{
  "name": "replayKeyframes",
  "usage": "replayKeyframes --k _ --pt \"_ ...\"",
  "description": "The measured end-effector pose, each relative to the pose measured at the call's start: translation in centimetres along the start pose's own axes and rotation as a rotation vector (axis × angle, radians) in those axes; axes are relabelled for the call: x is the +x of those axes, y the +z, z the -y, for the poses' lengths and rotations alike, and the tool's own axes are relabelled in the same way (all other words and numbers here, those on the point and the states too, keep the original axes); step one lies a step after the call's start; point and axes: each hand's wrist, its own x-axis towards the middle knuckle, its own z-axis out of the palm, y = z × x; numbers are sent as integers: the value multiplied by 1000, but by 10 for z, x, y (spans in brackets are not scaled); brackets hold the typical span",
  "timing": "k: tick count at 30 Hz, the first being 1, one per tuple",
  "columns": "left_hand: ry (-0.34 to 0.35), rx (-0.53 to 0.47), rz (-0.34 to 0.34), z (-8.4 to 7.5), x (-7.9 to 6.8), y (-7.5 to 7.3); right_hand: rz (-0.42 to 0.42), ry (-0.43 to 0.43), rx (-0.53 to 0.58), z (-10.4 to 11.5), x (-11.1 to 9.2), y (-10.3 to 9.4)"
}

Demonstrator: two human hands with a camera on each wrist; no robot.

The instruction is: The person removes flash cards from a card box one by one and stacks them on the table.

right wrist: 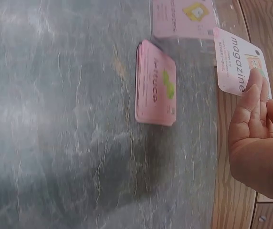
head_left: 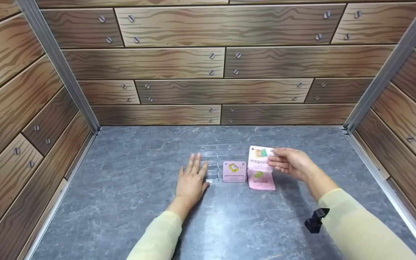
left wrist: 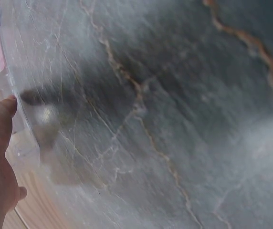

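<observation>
My right hand [head_left: 291, 164] pinches a pink-white card [head_left: 260, 153] printed "magazine" between thumb and fingers, raised off the table. Just in front of it sits a stack of pink cards [right wrist: 155, 88], its top one reading "lettuce". A "pencil sharpener" card [head_left: 234, 172] lies face up at the near right of a clear plastic tray [head_left: 213, 153] with divided sections. At the tray's left side my left hand [head_left: 190, 182] rests with fingers extended. The left wrist view shows that thumb at the edge of the tray [left wrist: 26, 151].
A grey marbled tabletop [head_left: 128, 202] lies under everything. Wood-patterned panels [head_left: 179, 61] stand at the back and both sides, joined by grey metal corner posts [head_left: 60, 68]. A black wrist camera [head_left: 315, 220] is strapped to the right sleeve.
</observation>
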Motion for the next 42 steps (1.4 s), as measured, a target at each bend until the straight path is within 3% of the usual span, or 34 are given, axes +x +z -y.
replayKeyframes --k 17,42 --pt "-1 11 24 -1 2 -1 -56 75 -18 -11 1 -23" --pt "6 4 2 0 0 0 -78 166 -61 -32 11 -18"
